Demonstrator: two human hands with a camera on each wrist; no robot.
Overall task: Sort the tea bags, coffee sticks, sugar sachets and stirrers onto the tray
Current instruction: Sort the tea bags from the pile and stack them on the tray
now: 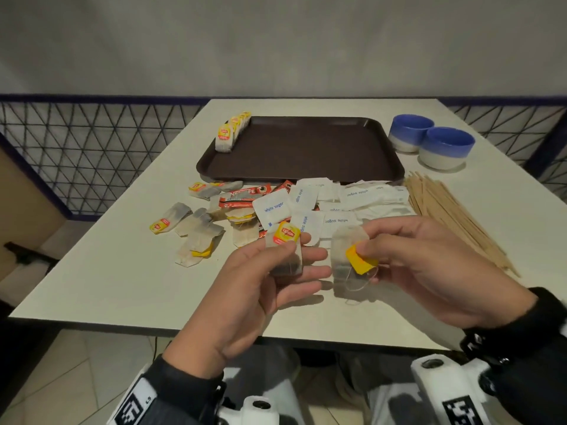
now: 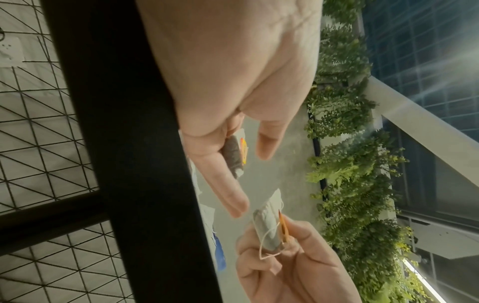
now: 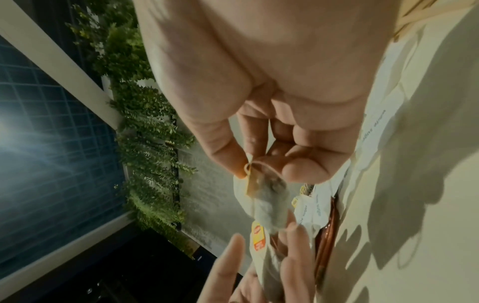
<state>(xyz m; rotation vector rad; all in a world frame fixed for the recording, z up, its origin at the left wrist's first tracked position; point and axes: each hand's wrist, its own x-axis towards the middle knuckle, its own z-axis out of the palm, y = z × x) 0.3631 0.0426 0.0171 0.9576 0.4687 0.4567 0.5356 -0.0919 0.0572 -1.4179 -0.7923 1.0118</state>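
My left hand [image 1: 290, 250] pinches a tea bag [image 1: 285, 256] with a yellow tag between thumb and fingers, above the table's near side. Close beside it, my right hand [image 1: 365, 243] pinches a second tea bag [image 1: 343, 259] by its yellow tag, the string looped below. The right wrist view shows this bag [image 3: 270, 203] hanging from thumb and forefinger. A dark brown tray [image 1: 306, 148] lies at the table's middle back, with a row of tea bags [image 1: 228, 131] standing along its left rim. Loose tea bags [image 1: 196, 231], red coffee sticks [image 1: 245, 196], white sugar sachets [image 1: 337, 204] and wooden stirrers [image 1: 454, 216] lie in front of it.
Two blue and white bowls [image 1: 429, 139] stand right of the tray. The white table [image 1: 107, 271] has a wire mesh railing [image 1: 92, 142] behind and to its left. A plant wall [image 2: 350, 164] shows in the wrist views.
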